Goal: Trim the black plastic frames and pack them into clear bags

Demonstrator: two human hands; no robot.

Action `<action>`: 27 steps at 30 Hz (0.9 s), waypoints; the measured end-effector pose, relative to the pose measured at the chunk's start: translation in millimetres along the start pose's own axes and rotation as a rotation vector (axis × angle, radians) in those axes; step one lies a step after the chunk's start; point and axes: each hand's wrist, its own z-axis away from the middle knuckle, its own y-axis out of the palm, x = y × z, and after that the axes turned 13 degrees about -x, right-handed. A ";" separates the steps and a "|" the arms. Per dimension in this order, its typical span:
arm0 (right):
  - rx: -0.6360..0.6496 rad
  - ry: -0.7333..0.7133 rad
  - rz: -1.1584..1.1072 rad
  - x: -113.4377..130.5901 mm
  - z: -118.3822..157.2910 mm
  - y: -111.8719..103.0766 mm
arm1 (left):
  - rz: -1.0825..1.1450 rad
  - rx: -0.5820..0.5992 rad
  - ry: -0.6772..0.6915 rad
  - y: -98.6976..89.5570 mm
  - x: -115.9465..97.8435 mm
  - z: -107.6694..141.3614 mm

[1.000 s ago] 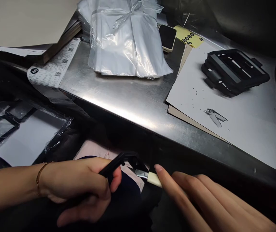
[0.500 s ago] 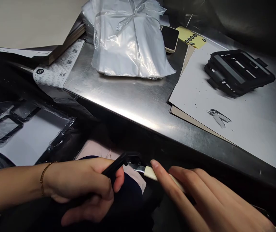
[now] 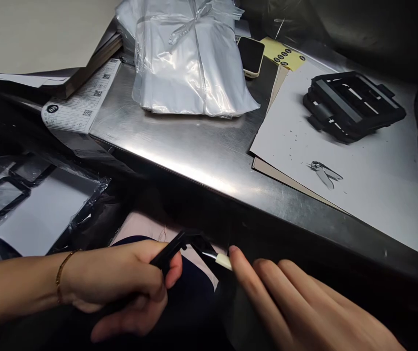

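My left hand (image 3: 121,280) is closed round a black plastic frame (image 3: 172,249), gripping one side of it above my lap. Only a bent corner of this part shows beyond the fingers; the rest is hidden or lost in the dark. A knife (image 3: 223,261) with a cream handle and a narrow metal blade is in my right hand (image 3: 296,302), the index finger stretched along the handle. Its blade lies at the inner side of the frame's corner; whether it touches cannot be made out. Pale pink cloth (image 3: 143,226) shows beneath the frame.
On the metal table (image 3: 180,146) lie tied clear plastic bags (image 3: 194,73), a phone (image 3: 251,56), and white sheets (image 3: 377,180) bearing stacked black frames (image 3: 355,109) and nail clippers (image 3: 326,174). Boards (image 3: 41,34) lie at far left; bagged black frames (image 3: 26,190) sit lower left.
The knife and my right hand have shifted slightly, the blade now closer along the frame's corner. The whole view has moved a little; my left hand keeps its grip.
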 end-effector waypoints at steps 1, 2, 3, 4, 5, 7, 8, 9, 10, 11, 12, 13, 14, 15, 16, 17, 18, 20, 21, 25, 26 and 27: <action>-0.016 0.034 -0.021 -0.3 3.2 3.0 | -0.003 -0.007 0.001 -0.2 -0.6 -0.7; -0.044 0.072 -0.038 -1.7 6.2 6.9 | -0.007 -0.017 0.004 -0.8 -1.1 -1.4; -0.080 0.113 -0.048 -4.5 8.6 11.5 | -0.009 -0.033 0.006 -1.7 -1.5 -2.0; -0.118 0.153 -0.055 -9.0 10.6 16.5 | -0.007 -0.053 0.010 -2.9 -1.7 -2.4; -0.154 0.190 -0.057 -15.4 11.9 21.8 | -0.002 -0.073 0.015 -4.2 -1.7 -2.6; -0.204 0.255 -0.056 -33.8 13.4 32.2 | 0.011 -0.082 0.026 -7.1 -1.2 -2.4; -0.223 0.285 -0.052 -45.3 13.9 37.1 | 0.022 -0.080 0.044 -8.3 -0.9 -2.2; -0.242 0.315 -0.042 -57.8 14.5 41.8 | 0.034 -0.072 0.065 -9.2 -0.5 -2.0; -0.261 0.344 -0.020 -70.9 15.4 46.4 | 0.048 -0.057 0.086 -9.8 -0.3 -1.8; -0.280 0.369 0.013 -84.0 16.6 51.0 | 0.063 -0.043 0.106 -10.0 -0.5 -1.7; -0.296 0.389 0.051 -96.7 17.9 55.7 | 0.079 -0.031 0.126 -9.8 -0.9 -1.7; -0.309 0.404 0.090 -108.5 19.3 60.6 | 0.095 -0.019 0.146 -9.3 -1.8 -1.5; -0.318 0.412 0.124 -119.0 20.3 65.6 | 0.109 0.001 0.160 -8.5 -2.9 -1.3; -0.323 0.414 0.150 -127.7 20.9 70.3 | 0.121 0.023 0.177 -7.5 -4.3 -0.8; -0.328 0.411 0.169 -134.2 20.7 74.2 | 0.131 0.040 0.201 -6.4 -5.6 -0.3; -0.336 0.406 0.184 -137.9 19.4 76.8 | 0.141 0.060 0.221 -5.2 -6.9 0.4; -0.344 0.403 0.199 -138.2 17.1 77.5 | 0.151 0.078 0.239 -4.0 -7.9 1.2; -0.402 0.408 0.216 -126.9 9.5 71.2 | 0.164 0.093 0.254 -1.1 -9.0 3.0; -0.443 0.413 0.212 -115.4 4.5 64.3 | 0.163 0.087 0.250 0.5 -9.2 3.9; -0.511 0.308 -0.053 -48.9 -21.0 28.5 | 0.133 0.001 0.225 9.0 -10.6 8.2; -0.520 0.224 -0.147 -33.7 -27.8 22.5 | 0.127 -0.033 0.221 11.2 -11.4 9.5; -0.547 0.200 -0.218 -21.4 -34.3 19.0 | 0.124 -0.063 0.219 13.4 -12.5 10.8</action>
